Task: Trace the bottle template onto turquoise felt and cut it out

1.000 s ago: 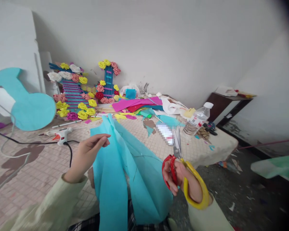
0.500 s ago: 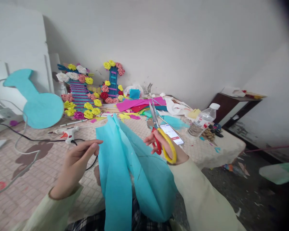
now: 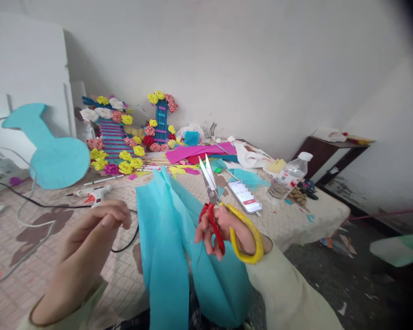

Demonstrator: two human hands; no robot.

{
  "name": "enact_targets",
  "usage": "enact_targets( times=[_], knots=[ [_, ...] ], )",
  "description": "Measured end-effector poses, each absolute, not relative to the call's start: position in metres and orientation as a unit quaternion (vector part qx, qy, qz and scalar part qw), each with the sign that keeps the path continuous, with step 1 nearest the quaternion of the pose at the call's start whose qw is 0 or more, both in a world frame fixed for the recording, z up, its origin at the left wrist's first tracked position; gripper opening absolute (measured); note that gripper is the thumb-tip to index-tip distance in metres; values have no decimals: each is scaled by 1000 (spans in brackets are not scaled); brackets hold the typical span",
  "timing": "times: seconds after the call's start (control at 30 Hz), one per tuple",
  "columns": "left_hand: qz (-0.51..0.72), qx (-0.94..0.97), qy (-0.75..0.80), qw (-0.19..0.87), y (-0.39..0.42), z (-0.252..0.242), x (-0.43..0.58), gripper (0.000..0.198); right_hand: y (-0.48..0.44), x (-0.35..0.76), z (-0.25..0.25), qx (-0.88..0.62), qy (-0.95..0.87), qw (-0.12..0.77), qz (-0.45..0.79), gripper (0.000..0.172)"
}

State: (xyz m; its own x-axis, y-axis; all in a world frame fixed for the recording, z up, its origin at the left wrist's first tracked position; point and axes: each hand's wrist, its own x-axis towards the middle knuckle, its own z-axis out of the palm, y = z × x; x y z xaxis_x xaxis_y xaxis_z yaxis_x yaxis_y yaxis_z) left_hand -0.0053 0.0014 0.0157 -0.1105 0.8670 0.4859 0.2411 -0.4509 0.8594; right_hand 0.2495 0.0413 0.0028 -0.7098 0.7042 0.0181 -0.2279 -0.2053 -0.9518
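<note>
A big sheet of turquoise tissue paper (image 3: 165, 247) hangs in folds from the tiled table (image 3: 55, 256) down over my lap. My right hand (image 3: 227, 229) is closed in the handles of red and yellow scissors (image 3: 223, 220). It holds them just over the paper's right fold, blades pointing up and slightly parted. My left hand (image 3: 89, 233) hovers a little left of the paper's edge, not touching it. Its fingers are curled together, and I see it from the back, so whatever is inside is hidden.
On the table lie a white glue gun (image 3: 94, 196) with a black cable, a phone (image 3: 244, 196), a water bottle (image 3: 289, 176), pink paper sheets (image 3: 199, 149) and flower-covered stick frames (image 3: 117, 137). A turquoise vase-shaped cutout (image 3: 51, 156) leans at the left. A dark side table (image 3: 326, 151) stands right.
My right hand brought the scissors from the right in over the paper and turned the blades upward. My left hand let go of the paper's edge and drew back to the left.
</note>
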Motion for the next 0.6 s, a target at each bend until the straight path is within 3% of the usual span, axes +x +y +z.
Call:
enact_targets(
  times=[0.13,0.23,0.37,0.6],
  knots=[
    [590,546,336,491,11,32,21,21,29,248,10,-181,-533,281,777,53],
    [540,521,328,574,15,39,38,22,22,246,13,-168,-532,264,787,56],
    [478,532,341,610,16,45,56,22,17,245,13,-166,-540,259,784,56],
    [451,574,355,584,17,49,66,20,16,245,11,-173,-565,259,764,56]
  ],
)
